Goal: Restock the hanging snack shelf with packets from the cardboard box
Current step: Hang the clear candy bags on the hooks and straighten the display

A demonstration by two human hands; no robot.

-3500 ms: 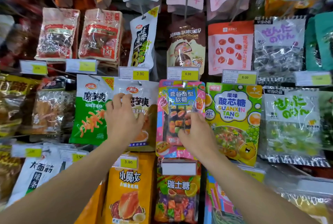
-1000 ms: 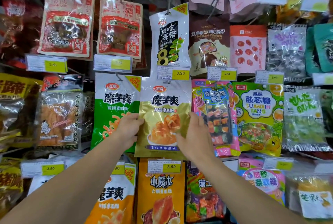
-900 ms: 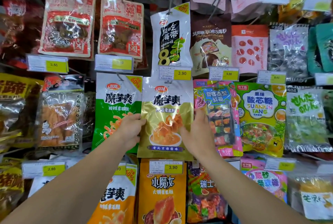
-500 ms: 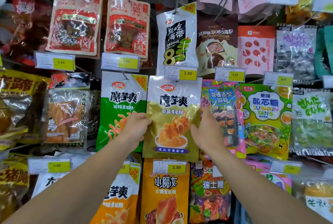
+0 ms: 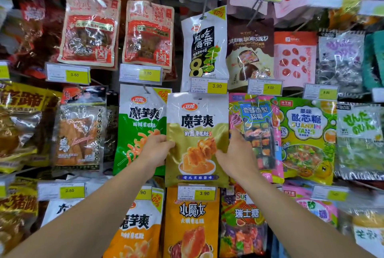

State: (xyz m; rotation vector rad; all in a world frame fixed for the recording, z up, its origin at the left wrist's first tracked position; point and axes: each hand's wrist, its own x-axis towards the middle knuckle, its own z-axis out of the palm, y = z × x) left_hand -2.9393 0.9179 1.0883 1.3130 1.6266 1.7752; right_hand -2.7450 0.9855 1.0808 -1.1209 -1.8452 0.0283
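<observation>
Ideally, with the left hand (image 5: 157,148) and right hand (image 5: 235,150) pinching the gold packet (image 5: 197,139) by its edges, keep it level and guide its top hole, above both hands, onto the hook.

Retail shop aisle: a hanging snack shelf (image 5: 207,8) is packed with snack packets (image 5: 143,35) on pegs, each row marked by yellow price tags (image 5: 217,88).

Your left hand (image 5: 154,149) is hiding part of the green packet (image 5: 141,131); your right hand (image 5: 236,153) is covering the gold packet (image 5: 197,139)'s edge; upper-right price tags (image 5: 324,0) are blurring unreadably.
</observation>
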